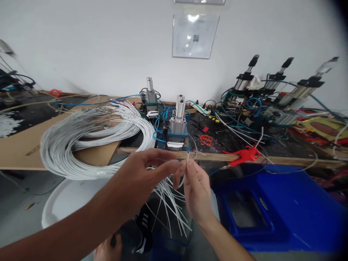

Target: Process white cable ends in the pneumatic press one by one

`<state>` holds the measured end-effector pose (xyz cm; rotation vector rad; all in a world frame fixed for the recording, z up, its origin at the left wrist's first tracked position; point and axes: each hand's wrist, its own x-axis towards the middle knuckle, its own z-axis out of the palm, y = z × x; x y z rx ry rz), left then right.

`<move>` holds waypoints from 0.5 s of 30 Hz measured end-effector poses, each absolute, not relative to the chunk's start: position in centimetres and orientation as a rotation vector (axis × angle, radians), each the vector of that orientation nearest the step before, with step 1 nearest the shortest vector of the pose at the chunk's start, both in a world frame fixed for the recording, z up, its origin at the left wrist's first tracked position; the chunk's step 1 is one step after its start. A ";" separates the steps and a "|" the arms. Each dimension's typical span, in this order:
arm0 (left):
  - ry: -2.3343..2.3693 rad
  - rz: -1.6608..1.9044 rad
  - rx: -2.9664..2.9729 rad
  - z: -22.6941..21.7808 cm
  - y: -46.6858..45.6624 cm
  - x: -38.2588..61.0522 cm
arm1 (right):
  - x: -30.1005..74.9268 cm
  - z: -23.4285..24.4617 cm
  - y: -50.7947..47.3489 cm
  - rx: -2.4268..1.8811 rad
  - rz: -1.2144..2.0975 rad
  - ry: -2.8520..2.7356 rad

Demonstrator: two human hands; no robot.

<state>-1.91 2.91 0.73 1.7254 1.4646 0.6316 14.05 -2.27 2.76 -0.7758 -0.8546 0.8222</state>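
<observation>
Presently, my right hand (pixel 199 192) pinches a thin, round white cable (pixel 187 157) at centre frame, its short end upright, presumably to leave it exposed. My left hand (pixel 146 170) curves alongside; whether it grips anything, I cannot tell. Left of centre, a looped bundle of white cables (pixel 57 150) lies partly over flat brown cardboard (pixel 21 154), probably for tidiness.

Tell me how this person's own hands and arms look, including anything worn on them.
The left hand and right hand are ungloved, with slender fingers. Both forearms are bare: no sleeve, watch or bracelet shows.
</observation>
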 end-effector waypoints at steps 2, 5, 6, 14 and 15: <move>1.077 0.599 1.725 7.1 4.1 1.5 | 14.1 2.8 -2.2 -0.745 0.828 -0.830; 0.753 0.600 1.597 10.6 4.1 4.1 | 14.0 2.9 -2.2 -0.713 0.890 -0.807; 0.743 0.625 1.562 10.6 3.9 4.3 | 14.0 3.0 -2.2 -0.706 0.915 -0.809; 0.601 0.661 1.487 8.5 3.8 4.4 | 13.8 3.6 -2.3 -0.642 0.988 -0.858; 0.597 0.655 1.483 8.7 3.7 4.3 | 13.8 3.6 -2.3 -0.638 1.002 -0.866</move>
